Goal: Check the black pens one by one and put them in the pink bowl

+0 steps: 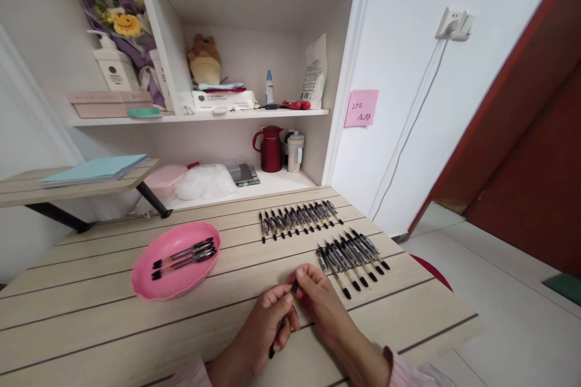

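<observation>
My left hand (267,323) is closed round the barrel of a black pen (282,320) low over the wooden table (109,308). My right hand (318,296) pinches the pen's upper end, where the cap sits. Just right of my hands lies a row of several black pens (351,256), and a second row of several pens (297,219) lies farther back. A pink oval tray (175,260) to the left holds three more pens.
Behind the table a white shelf unit holds a red kettle (271,149), a cup, bags, a plush toy and boxes. A low side board with blue folders (93,170) juts in at the left. A pink sticky note (361,108) hangs on the wall.
</observation>
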